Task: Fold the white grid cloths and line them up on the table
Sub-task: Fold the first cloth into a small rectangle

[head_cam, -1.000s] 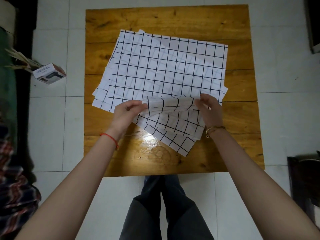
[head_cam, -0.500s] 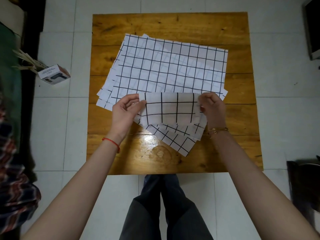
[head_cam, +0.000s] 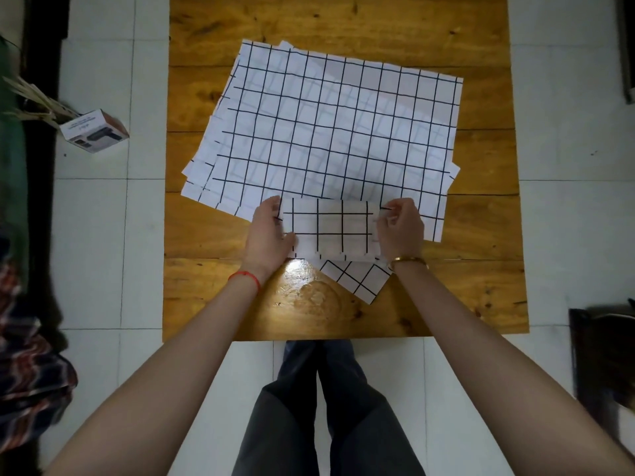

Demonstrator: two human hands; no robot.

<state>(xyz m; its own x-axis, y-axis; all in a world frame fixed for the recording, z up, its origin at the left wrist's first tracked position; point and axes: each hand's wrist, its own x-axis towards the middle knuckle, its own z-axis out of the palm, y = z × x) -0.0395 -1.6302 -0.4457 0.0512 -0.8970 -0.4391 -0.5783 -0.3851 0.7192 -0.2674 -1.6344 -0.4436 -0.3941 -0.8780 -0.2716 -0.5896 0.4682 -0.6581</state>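
A stack of unfolded white grid cloths [head_cam: 330,132] lies spread over the middle of the wooden table [head_cam: 481,235]. In front of it sits a small folded white grid cloth [head_cam: 330,228], held at both ends. My left hand [head_cam: 269,231] grips its left edge, thumb on top. My right hand [head_cam: 400,228] pinches its right edge with curled fingers. Under the folded cloth a lower layer of the same cloth [head_cam: 357,278] sticks out toward the near right, at an angle.
A small cardboard box [head_cam: 94,130] lies on the tiled floor left of the table. Dark furniture [head_cam: 604,355] stands at the right. Patterned fabric [head_cam: 24,355] is at the left edge. My legs are below the table's near edge.
The folded flap has been brought down toward me and flattened over the lower layer. Both hands moved slightly nearer with it. The view also shifted closer to the table.
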